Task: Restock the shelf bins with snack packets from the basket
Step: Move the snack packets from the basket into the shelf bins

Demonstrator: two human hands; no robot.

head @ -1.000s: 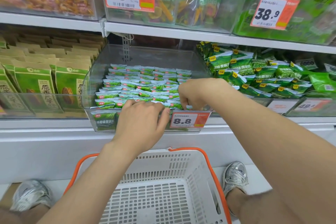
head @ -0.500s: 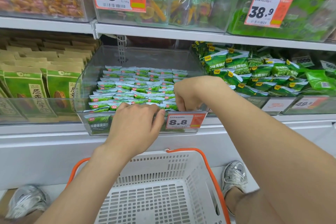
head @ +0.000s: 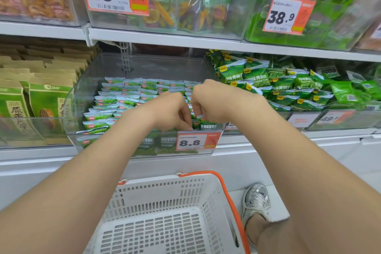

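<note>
The left hand (head: 171, 109) and right hand (head: 208, 103) are close together in the clear shelf bin (head: 82, 97), fingers curled onto the front row of small green packets (head: 115, 99) just behind the 8.8 price tag (head: 192, 142), with the white basket (head: 165, 192) below, beside a silver shoe (head: 256, 200).

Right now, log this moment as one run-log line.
left hand: fingers curled on snack packets | right hand: same | place: front of clear bin | basket: no packets visible
</note>
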